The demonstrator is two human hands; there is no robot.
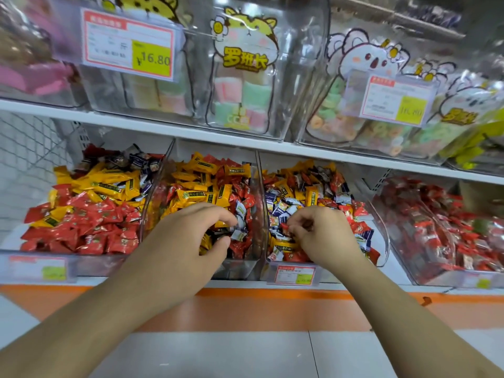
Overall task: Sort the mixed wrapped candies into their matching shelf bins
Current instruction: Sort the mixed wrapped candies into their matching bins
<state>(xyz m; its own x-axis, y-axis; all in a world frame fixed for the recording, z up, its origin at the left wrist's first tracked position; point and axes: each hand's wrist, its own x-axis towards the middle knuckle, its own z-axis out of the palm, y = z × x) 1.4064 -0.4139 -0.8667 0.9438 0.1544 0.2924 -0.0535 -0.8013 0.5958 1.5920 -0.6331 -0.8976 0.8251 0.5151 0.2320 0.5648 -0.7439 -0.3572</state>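
Observation:
Clear shelf bins hold wrapped candies in red, yellow and white-purple wrappers. My left hand [191, 236] reaches into the second bin [256, 186], fingers curled around white-purple candies [240, 233]. My right hand [321, 236] is in the third bin [381, 230] and pinches a small red candy [285, 227] at its fingertips. The leftmost bin [68, 266] holds red candies [90, 227] in front and yellow ones [109, 184] behind. The fourth bin [436, 279] on the right is filled mostly with red candies [436, 227].
An upper shelf [191, 132] carries clear boxes of bagged marshmallow sweets [242, 85] with price tags [128, 45]. A price label [294, 274] hangs on the third bin's front. An orange strip [272, 306] runs below the shelf edge, above the tiled floor [245, 356].

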